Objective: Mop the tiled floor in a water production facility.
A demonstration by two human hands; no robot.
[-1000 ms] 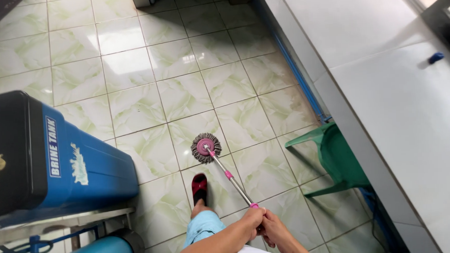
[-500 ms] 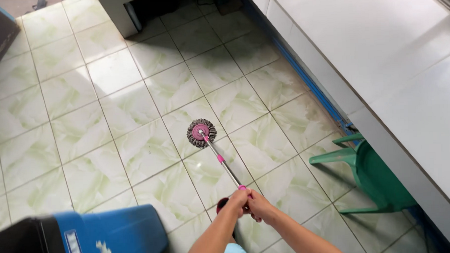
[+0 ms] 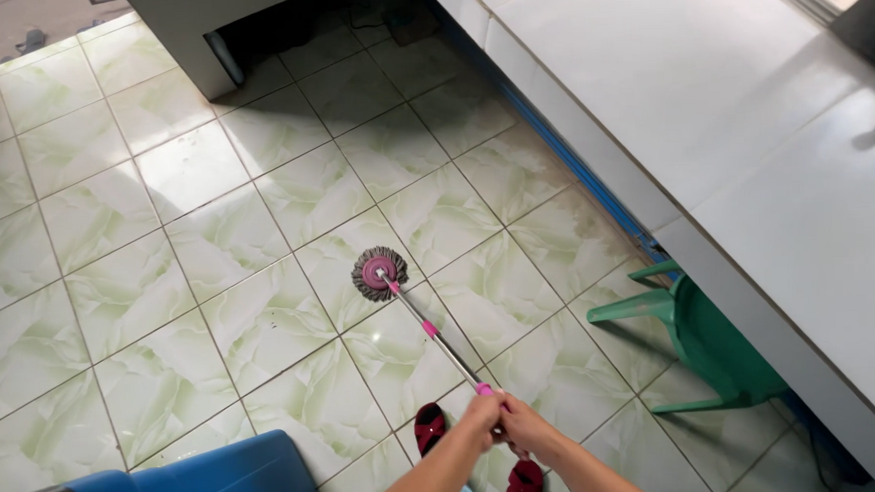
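Two hands on one mop, and both are clamped around the top end of the handle. The left hand [image 3: 479, 416] wraps the shaft from the near side, fingers curled tight and pressed together around it; the right hand [image 3: 521, 426] sits just beside it, touching, its fingers folded over the same end of the pole. The mop handle [image 3: 431, 335], silver with pink bands, slants away from the hands, up and to the left. At its far end the mop head [image 3: 378, 272], a round grey fringe with a pink centre disc, lies flat on the floor [image 3: 214, 244], on pale green marbled tiles, well apart from the feet.

Below the hands, two dark red slippers [image 3: 430, 427] show on the tiles, one to either side of the forearms. To the right, a green plastic chair [image 3: 702, 334] stands tucked against the white tiled counter [image 3: 745, 167], which runs along the whole right side. A blue container [image 3: 203, 482] fills the lower left corner, near the person's left foot. At the top, a dark opening gapes under a grey cabinet [image 3: 187, 22].
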